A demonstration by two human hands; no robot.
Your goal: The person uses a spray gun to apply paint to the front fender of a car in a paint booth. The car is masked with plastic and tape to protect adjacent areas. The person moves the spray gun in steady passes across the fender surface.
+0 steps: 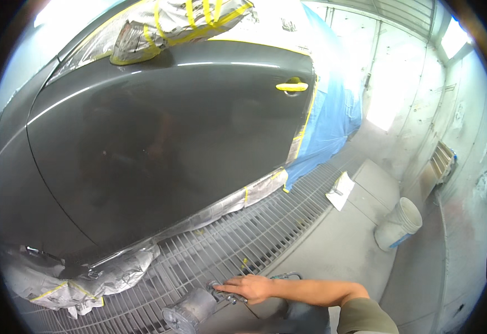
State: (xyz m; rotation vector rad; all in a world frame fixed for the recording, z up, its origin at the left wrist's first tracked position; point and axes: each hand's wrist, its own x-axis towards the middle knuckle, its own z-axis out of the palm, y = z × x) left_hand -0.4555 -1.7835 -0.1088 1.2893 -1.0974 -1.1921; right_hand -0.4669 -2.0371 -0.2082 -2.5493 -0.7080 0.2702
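Observation:
My right hand point(250, 289) reaches in from the lower right and grips a spray gun with a grey cup point(183, 313), held low over the floor grating. A hose point(288, 275) shows just behind the wrist. To the left and ahead stands a dark grey car door point(165, 133), glossy along its upper edge. Its door handle point(292, 87) is covered in yellow tape. Silver masking and yellow tape wrap the side mirror point(137, 44). The gun is apart from the door. My left hand is out of view.
Blue plastic sheeting point(330, 119) covers the car's rear. Crumpled masking point(123, 275) hangs at the lower left over the floor grating point(238, 239). A white bucket point(398, 224) and a white sheet point(341, 191) lie on the floor to the right, near a pale wall point(399, 72).

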